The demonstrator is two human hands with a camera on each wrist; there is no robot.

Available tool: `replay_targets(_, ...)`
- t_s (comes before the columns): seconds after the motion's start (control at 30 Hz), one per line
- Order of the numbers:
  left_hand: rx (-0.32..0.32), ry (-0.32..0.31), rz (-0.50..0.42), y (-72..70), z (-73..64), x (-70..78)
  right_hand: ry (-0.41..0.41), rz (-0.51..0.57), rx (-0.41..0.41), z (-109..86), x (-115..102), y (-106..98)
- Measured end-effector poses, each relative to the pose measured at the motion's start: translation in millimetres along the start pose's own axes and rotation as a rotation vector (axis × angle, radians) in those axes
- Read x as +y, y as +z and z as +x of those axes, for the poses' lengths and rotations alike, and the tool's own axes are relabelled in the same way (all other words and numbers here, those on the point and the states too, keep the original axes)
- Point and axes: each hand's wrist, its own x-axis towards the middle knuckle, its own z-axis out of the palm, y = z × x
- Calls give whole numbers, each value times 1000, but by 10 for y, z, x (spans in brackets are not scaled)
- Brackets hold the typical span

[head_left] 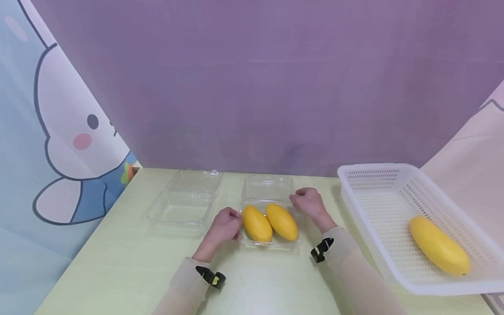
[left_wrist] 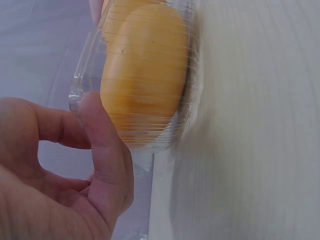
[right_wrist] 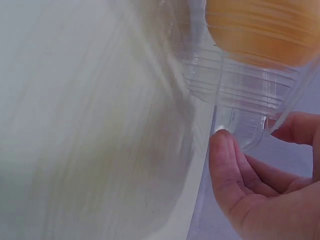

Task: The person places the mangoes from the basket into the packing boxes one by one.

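Observation:
A clear plastic clamshell box (head_left: 271, 244) stands open on the table with its lid (head_left: 268, 189) folded back toward the wall. Two yellow mangoes, the left one (head_left: 257, 224) and the right one (head_left: 281, 222), lie side by side in its base. My left hand (head_left: 226, 224) pinches the box's left rim, the thumb (left_wrist: 102, 130) on its outer side in the left wrist view. At the far right corner, by the hinge, my right hand (head_left: 309, 203) holds the lid's edge between thumb (right_wrist: 223, 155) and forefinger.
To the left a second clear clamshell box (head_left: 179, 212) lies open. A white perforated basket (head_left: 378, 245) stands at the right with one yellow mango (head_left: 439, 247) in it. A purple backdrop (head_left: 252, 87) rises behind the table.

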Motion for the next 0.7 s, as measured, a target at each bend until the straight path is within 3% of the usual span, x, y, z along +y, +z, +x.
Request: replay_targets(0.7,-8,2,6,-22,4,-12,18,325,70,-9,-171,-90)
